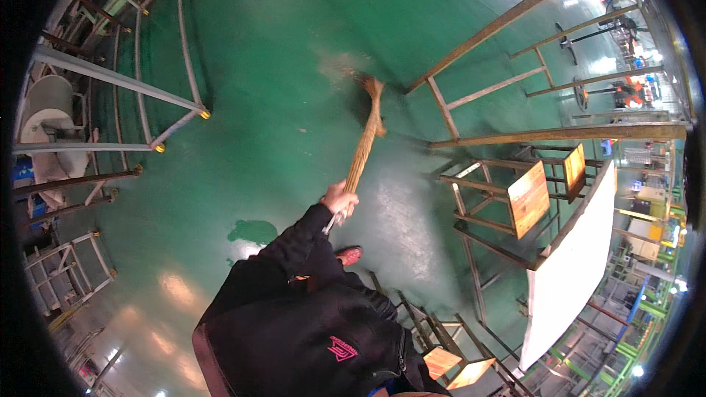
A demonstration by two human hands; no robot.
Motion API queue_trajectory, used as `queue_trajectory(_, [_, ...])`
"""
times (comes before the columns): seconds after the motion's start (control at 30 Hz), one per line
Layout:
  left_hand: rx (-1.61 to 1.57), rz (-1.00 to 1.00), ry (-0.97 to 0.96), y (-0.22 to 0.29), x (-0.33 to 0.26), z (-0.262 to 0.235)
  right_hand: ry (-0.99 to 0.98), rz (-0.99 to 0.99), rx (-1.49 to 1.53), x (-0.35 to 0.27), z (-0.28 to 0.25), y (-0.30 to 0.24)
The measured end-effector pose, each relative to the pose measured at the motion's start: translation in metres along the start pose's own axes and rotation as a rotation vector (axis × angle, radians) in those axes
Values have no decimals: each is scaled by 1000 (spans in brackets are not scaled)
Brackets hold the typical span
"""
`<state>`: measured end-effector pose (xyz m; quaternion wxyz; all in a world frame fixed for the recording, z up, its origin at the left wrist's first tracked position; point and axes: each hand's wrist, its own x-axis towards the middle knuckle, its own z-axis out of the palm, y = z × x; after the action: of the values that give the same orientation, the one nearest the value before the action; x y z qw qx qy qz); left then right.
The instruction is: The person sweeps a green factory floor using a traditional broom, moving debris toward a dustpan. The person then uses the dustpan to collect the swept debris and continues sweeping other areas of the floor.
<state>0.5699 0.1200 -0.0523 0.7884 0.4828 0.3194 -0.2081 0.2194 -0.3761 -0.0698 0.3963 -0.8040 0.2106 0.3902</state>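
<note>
My left hand (340, 200) is closed round the upper part of a long tan straw broom (359, 154). The broom slants away from me, and its frayed far end reaches down to the green floor (272, 117). A short pale end of it sticks out below my fist. Close to the broom's tip, a brownish scuffed patch (338, 66) marks the floor. My left arm in a black sleeve stretches forward from my body. My right hand is out of sight.
Wooden-seated metal stools (528, 198) stand at the right beside a white-topped table (570, 272). A brown metal frame (507, 84) rises beyond them. Grey metal racks (118, 81) line the left. More stools (441, 360) are near my right side. A dark wet-looking patch (252, 231) lies left of my arm.
</note>
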Motion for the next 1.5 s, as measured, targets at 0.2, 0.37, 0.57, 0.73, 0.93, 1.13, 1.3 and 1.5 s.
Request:
queue_trajectory(0.2, [96, -201, -110, -21, -124, -35, -134, 31, 238, 62, -32, -58])
queue_trajectory(0.37, [-6, -415, -202, -44, -129, -64, 39, 97, 482, 89, -48, -220])
queue_trajectory(0.57, [298, -435, -65, -18, -108, -132, -44, 19, 434, 122, -52, -234])
queue_trajectory(0.73, [902, -207, 178, 33, -76, -158, -196, -296, -433, 203, -57, -90])
queue_trajectory(0.93, [1423, 140, 299, 71, -44, -140, -452, 141, 331, 252, -138, -145])
queue_trajectory(1.13, [1299, 124, 426, 42, -96, -113, -177, 119, 310, 281, -190, -365])
queue_trajectory(1.3, [1046, -93, 606, -54, -219, -42, -202, 82, 258, 312, -193, -438])
queue_trajectory(1.5, [110, -400, 865, -98, -254, 31, -361, 283, 104, 351, -210, -407])
